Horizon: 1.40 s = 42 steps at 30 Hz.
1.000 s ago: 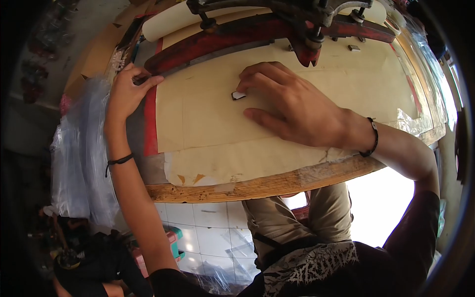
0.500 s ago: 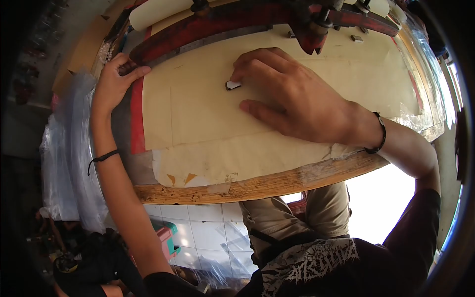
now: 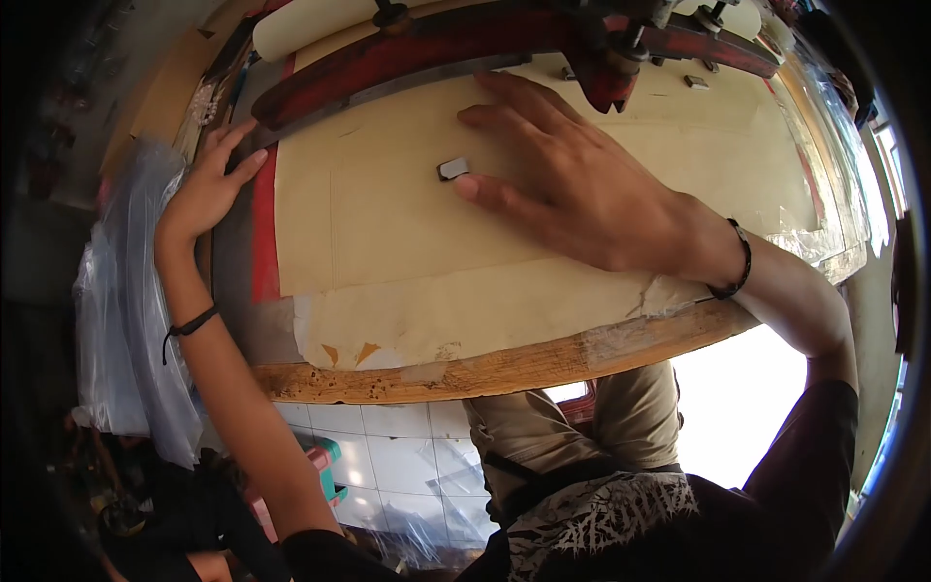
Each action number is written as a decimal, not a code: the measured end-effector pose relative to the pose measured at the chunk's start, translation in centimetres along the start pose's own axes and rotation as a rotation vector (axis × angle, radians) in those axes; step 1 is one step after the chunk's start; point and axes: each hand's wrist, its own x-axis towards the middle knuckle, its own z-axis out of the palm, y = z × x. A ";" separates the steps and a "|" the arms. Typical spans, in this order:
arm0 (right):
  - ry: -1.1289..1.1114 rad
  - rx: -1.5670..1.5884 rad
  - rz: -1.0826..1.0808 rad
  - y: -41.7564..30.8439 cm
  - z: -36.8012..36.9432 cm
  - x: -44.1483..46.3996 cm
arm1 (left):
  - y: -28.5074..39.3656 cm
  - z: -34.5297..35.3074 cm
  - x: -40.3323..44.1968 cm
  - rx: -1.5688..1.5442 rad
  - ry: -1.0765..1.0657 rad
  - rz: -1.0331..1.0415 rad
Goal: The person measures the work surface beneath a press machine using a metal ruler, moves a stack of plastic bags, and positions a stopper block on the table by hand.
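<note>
On a cream sheet (image 3: 369, 228) lies a small dark block (image 3: 453, 169) with a white top. My right hand (image 3: 592, 189) hovers over the sheet with its fingers spread. Its thumb tip is right at the block's lower edge; whether they touch I cannot tell. At the far left, my left hand (image 3: 206, 192) is open, thumb and fingers apart, beside the sheet's red edge strip (image 3: 265, 228). Its fingertips are close to the left end of a red metal bar (image 3: 417, 66) that crosses above the sheet. Nothing shows in that hand.
Several small dark blocks, one of them a grey-topped block (image 3: 695, 82), lie on the sheet's far right. Clear plastic sheets (image 3: 136, 320) hang at the left. A worn wooden edge (image 3: 465, 378) runs along the front. A pale roll (image 3: 310, 24) sits behind the bar.
My right hand has spread its fingers and let go of the small block, which stays on the sheet. My left hand has moved left and slightly down, away from the bar's end.
</note>
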 end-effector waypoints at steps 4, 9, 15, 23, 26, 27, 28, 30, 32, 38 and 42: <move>-0.062 -0.117 0.033 -0.2 0.2 0.4 | -0.4 1.2 0.2 -0.025 -0.036 -0.100; -0.052 -0.167 0.025 0.2 0.7 0.7 | 0.1 1.9 0.3 -0.105 0.022 -0.127; -0.042 -0.152 0.056 0.2 1.0 1.0 | -2.4 2.4 2.4 0.008 0.113 0.002; -0.048 -0.109 0.058 0.3 0.8 0.9 | -1.1 2.8 2.3 -0.208 0.337 0.254; -0.073 -0.091 0.072 0.2 0.5 0.9 | -1.6 2.6 2.8 -0.274 0.267 0.258; -0.068 -0.092 0.071 0.1 0.5 0.9 | -1.2 2.4 2.6 -0.284 0.276 0.259; -0.064 -0.094 0.071 0.0 0.5 0.9 | -0.7 2.4 2.4 -0.296 0.283 0.259; -0.060 -0.091 0.068 -0.1 0.4 0.9 | -0.4 2.2 2.0 -0.315 0.277 0.254; -0.058 -0.083 0.062 -0.2 0.2 0.9 | -0.5 2.1 1.8 -0.330 0.250 0.243; -0.043 -0.113 0.025 0.2 0.4 1.0 | -0.9 1.8 1.9 -0.321 0.167 0.256; -0.057 -0.108 0.035 0.0 0.2 1.2 | -0.5 1.7 1.6 -0.330 0.171 0.245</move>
